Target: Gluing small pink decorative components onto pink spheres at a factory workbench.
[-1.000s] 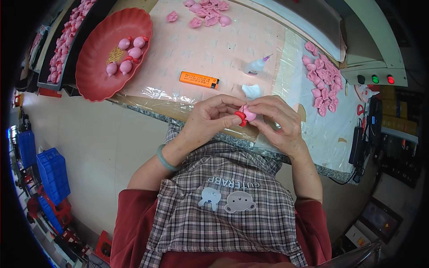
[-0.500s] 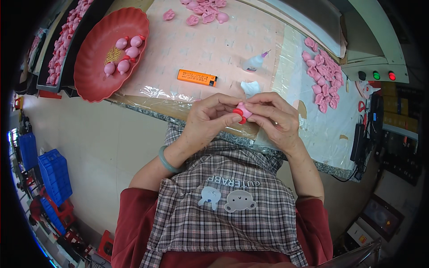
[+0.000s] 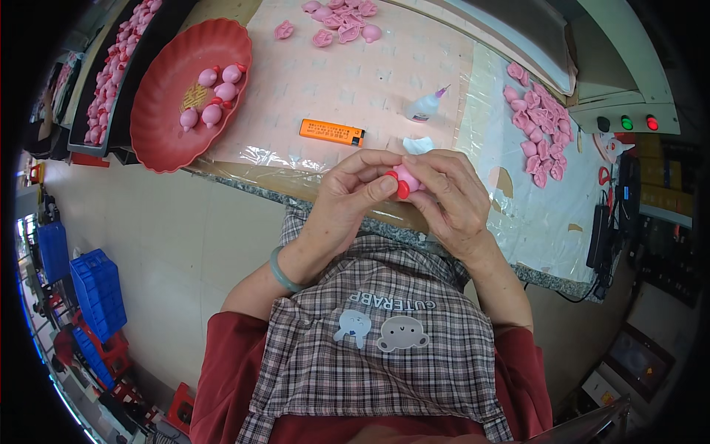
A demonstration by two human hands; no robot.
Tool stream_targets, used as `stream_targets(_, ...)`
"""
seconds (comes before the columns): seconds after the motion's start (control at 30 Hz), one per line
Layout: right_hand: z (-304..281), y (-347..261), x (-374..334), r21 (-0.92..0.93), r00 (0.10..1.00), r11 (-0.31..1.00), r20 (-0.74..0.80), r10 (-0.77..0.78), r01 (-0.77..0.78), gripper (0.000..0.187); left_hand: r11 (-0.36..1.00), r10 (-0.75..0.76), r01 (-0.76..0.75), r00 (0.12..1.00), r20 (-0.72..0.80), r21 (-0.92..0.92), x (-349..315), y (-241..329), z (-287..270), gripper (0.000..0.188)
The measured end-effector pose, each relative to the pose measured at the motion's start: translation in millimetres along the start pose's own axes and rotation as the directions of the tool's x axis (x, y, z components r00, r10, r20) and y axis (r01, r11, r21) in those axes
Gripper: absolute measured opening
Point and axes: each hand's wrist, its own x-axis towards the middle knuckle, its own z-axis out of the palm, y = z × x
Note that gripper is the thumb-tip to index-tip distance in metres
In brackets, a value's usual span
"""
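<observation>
Above the table's front edge, my left hand [image 3: 347, 191] and my right hand [image 3: 457, 203] hold a small round pink plastic piece with red parts [image 3: 408, 178] between them. My left thumb and forefinger pinch it at the red side, while my right fingers close over the pink side and partly cover it. Just beyond my fingers lies a crumpled white scrap [image 3: 418, 144]. A small squeeze bottle [image 3: 423, 108] with a purple needle tip stands behind that. To the left of the bottle is an orange lighter [image 3: 329, 132].
A red scalloped dish [image 3: 153, 111] at the left holds several pink-and-red pieces. Beside it, a long black bin [image 3: 120, 100] is full of similar ones. Loose pink parts [image 3: 347, 26] lie at the back, and a pile of pink parts [image 3: 543, 122] lies at the right.
My right fingers have curled further over the pink piece, and it has turned slightly in my grip. The whole view has shifted a little.
</observation>
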Motion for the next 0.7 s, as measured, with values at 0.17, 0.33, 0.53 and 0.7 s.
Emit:
stream_targets(0.17, -1, 2, 1, -0.044, 0.998, 0.997, -0.007, -0.058, 0.058, 0.041, 0.999, -0.028, 0.028, 1.000, 0.012, 0.023, 1, -1, -4, 0.028)
stream_targets(0.33, -3, 0, -2, 0.001, 1.000, 1.000, -0.024, 0.018, -0.018, 0.043, 0.998, -0.037, 0.040, 0.998, 0.049, -0.058, -2, 1, -3, 0.030)
stream_targets(0.53, -4, -4, -1, 0.123, 0.997, 0.990, -0.002, 0.073, -0.072, 0.043, 0.997, 0.043, -0.044, 0.999, 0.021, 0.056, -6, -6, -4, 0.026)
stream_targets(0.7, -5, -6, -4, 0.175, 0.978, 0.962, 0.055, 0.203, -0.210, 0.040, 0.980, 0.126, -0.132, 0.991, 0.051, 0.152, 1, -11, -11, 0.023)
